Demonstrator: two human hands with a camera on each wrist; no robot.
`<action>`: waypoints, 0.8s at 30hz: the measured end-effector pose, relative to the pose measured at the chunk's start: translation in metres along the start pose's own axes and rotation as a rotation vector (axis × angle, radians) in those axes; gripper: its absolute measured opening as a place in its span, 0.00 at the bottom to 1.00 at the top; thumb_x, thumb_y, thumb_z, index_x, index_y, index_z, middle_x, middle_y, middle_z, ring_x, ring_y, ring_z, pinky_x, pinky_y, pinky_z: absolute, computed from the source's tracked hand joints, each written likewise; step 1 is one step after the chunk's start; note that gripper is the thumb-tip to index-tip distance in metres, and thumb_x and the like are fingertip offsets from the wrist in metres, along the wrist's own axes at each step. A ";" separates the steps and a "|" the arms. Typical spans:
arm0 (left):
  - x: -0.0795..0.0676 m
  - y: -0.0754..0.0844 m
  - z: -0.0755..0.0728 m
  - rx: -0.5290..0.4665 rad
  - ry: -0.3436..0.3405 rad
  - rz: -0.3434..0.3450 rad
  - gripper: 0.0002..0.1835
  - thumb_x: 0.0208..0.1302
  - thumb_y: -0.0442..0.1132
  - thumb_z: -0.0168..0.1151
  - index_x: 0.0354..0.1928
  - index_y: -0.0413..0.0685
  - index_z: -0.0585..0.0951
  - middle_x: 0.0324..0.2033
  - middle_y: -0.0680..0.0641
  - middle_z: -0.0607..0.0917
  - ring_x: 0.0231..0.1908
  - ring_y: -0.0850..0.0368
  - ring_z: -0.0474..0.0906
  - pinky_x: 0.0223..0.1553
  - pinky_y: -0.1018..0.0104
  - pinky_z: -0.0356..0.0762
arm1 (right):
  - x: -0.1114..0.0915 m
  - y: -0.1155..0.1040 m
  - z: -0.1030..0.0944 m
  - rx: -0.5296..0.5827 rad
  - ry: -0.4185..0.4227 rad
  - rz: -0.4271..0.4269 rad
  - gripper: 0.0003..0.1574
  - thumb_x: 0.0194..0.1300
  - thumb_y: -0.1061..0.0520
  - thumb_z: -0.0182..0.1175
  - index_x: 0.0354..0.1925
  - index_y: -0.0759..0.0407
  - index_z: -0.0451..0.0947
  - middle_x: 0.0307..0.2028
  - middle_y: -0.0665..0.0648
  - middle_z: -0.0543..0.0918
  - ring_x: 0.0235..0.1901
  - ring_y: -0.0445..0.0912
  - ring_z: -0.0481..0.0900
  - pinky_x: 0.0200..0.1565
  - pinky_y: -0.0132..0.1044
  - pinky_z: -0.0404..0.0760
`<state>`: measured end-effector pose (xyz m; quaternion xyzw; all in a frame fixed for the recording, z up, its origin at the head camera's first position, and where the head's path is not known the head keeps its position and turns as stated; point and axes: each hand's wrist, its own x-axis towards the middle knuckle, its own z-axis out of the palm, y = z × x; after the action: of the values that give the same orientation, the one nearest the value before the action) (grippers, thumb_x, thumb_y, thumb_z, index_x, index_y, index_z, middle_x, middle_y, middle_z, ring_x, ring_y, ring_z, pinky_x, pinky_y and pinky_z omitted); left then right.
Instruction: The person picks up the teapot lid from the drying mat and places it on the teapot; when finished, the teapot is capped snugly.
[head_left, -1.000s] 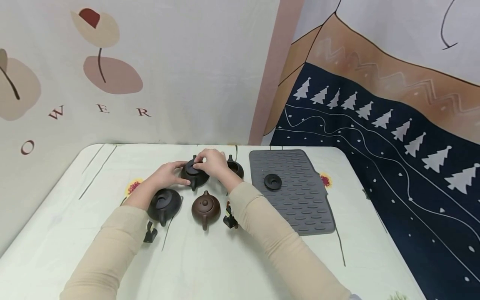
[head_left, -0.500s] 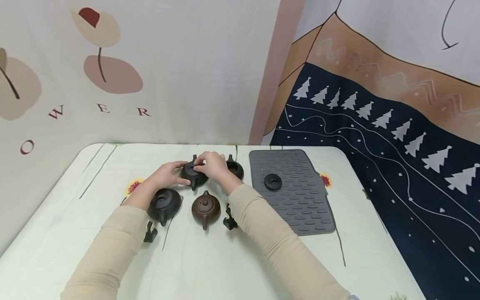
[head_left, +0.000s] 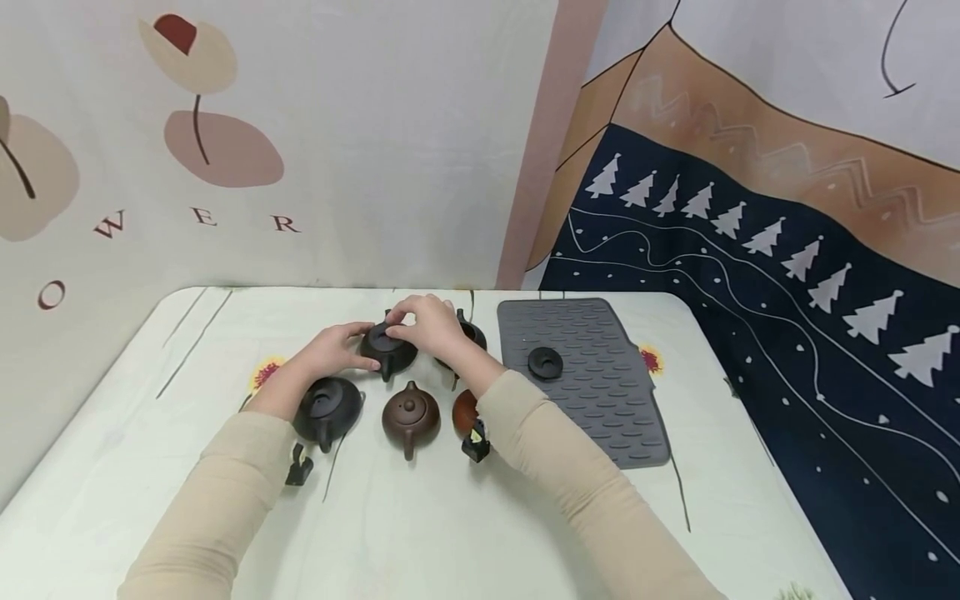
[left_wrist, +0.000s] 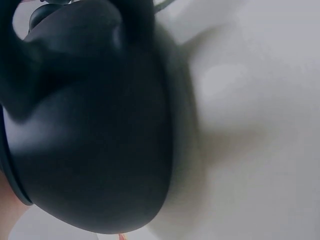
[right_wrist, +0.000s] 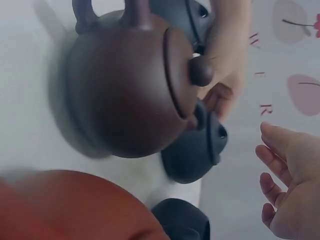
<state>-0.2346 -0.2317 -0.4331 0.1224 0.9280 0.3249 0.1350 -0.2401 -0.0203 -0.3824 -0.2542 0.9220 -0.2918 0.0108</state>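
Observation:
A black teapot (head_left: 387, 350) with its lid on stands at the back of the table. My left hand (head_left: 332, 350) grips its side, thumb and fingers spread around the body. Over the lid hovers my right hand (head_left: 433, 325); the right wrist view shows a gap between its loosely bent fingers (right_wrist: 270, 187) and the lid. Partly behind that hand is a black teapot (head_left: 472, 335) whose top looks uncovered. A black round lid (head_left: 545, 364) lies on the grey ribbed mat (head_left: 600, 417).
Nearer the front stand a black teapot (head_left: 330, 410) below my left forearm, a brown teapot (head_left: 411, 417) in the middle, and a reddish-brown teapot (head_left: 464, 412) partly covered by the right wrist camera (head_left: 476, 442).
My right hand has lifted slightly off the lid, and its forearm has shifted right, uncovering part of the reddish-brown teapot. The left hand stays on the black teapot.

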 end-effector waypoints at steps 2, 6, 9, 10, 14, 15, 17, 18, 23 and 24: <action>0.000 0.000 0.000 0.002 -0.002 -0.002 0.46 0.52 0.46 0.74 0.69 0.34 0.62 0.65 0.30 0.64 0.67 0.32 0.54 0.63 0.36 0.52 | -0.004 0.000 -0.005 0.008 0.006 -0.010 0.11 0.63 0.47 0.65 0.44 0.46 0.85 0.44 0.42 0.83 0.50 0.44 0.75 0.55 0.46 0.64; 0.000 0.001 0.000 0.002 -0.003 0.002 0.46 0.52 0.46 0.74 0.69 0.34 0.62 0.65 0.30 0.64 0.67 0.32 0.53 0.63 0.35 0.51 | -0.013 0.003 -0.015 0.029 0.021 -0.031 0.13 0.63 0.47 0.65 0.45 0.46 0.84 0.41 0.42 0.83 0.43 0.44 0.76 0.52 0.45 0.65; -0.001 0.003 -0.001 0.002 -0.009 -0.001 0.47 0.53 0.47 0.74 0.69 0.34 0.61 0.66 0.30 0.63 0.67 0.31 0.52 0.63 0.35 0.50 | -0.019 0.006 -0.022 0.056 0.027 -0.039 0.14 0.63 0.48 0.65 0.46 0.47 0.84 0.41 0.43 0.82 0.42 0.46 0.76 0.53 0.45 0.64; -0.001 0.004 -0.002 0.007 -0.012 -0.002 0.47 0.53 0.47 0.74 0.69 0.34 0.61 0.66 0.29 0.63 0.66 0.31 0.52 0.63 0.35 0.50 | -0.022 0.007 -0.025 0.060 0.031 -0.042 0.14 0.63 0.48 0.65 0.46 0.47 0.84 0.41 0.43 0.82 0.42 0.47 0.76 0.53 0.45 0.64; -0.004 0.007 -0.007 0.035 -0.019 0.001 0.47 0.54 0.46 0.73 0.69 0.33 0.60 0.66 0.29 0.62 0.66 0.31 0.53 0.63 0.36 0.51 | -0.031 0.011 -0.035 0.080 0.052 -0.060 0.13 0.62 0.49 0.66 0.46 0.48 0.84 0.42 0.44 0.82 0.41 0.46 0.75 0.53 0.45 0.64; -0.006 0.009 -0.009 0.039 -0.016 0.007 0.46 0.55 0.45 0.72 0.69 0.32 0.60 0.66 0.29 0.62 0.66 0.31 0.53 0.63 0.36 0.52 | -0.033 0.012 -0.037 0.080 0.063 -0.070 0.13 0.62 0.49 0.66 0.46 0.47 0.84 0.41 0.44 0.82 0.41 0.46 0.75 0.52 0.44 0.65; -0.007 0.013 -0.013 0.047 -0.002 0.024 0.45 0.56 0.44 0.71 0.70 0.32 0.59 0.66 0.30 0.62 0.66 0.31 0.54 0.64 0.37 0.53 | -0.038 0.014 -0.042 0.093 0.087 -0.090 0.13 0.61 0.51 0.67 0.45 0.49 0.84 0.41 0.45 0.83 0.39 0.46 0.74 0.51 0.45 0.65; -0.008 0.015 -0.015 0.043 0.006 0.031 0.45 0.57 0.44 0.70 0.70 0.33 0.59 0.66 0.31 0.62 0.66 0.32 0.53 0.64 0.38 0.53 | -0.040 0.015 -0.045 0.098 0.100 -0.100 0.12 0.61 0.51 0.67 0.45 0.49 0.85 0.41 0.45 0.83 0.39 0.45 0.74 0.52 0.46 0.64; -0.012 0.030 -0.022 0.014 0.042 0.086 0.44 0.59 0.45 0.68 0.71 0.35 0.57 0.68 0.34 0.61 0.68 0.34 0.52 0.64 0.40 0.53 | -0.053 0.027 -0.054 0.121 0.142 -0.121 0.11 0.60 0.53 0.68 0.43 0.50 0.85 0.40 0.46 0.83 0.39 0.48 0.74 0.53 0.50 0.62; -0.013 0.033 -0.022 0.005 0.048 0.096 0.45 0.59 0.46 0.68 0.71 0.36 0.57 0.68 0.34 0.61 0.68 0.35 0.52 0.65 0.40 0.53 | -0.056 0.030 -0.056 0.123 0.147 -0.124 0.11 0.60 0.53 0.68 0.43 0.51 0.85 0.40 0.46 0.83 0.39 0.47 0.73 0.53 0.51 0.62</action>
<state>-0.2254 -0.2235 -0.3933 0.1591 0.9248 0.3317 0.0967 -0.2146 0.0567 -0.3597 -0.2877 0.8831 -0.3658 -0.0593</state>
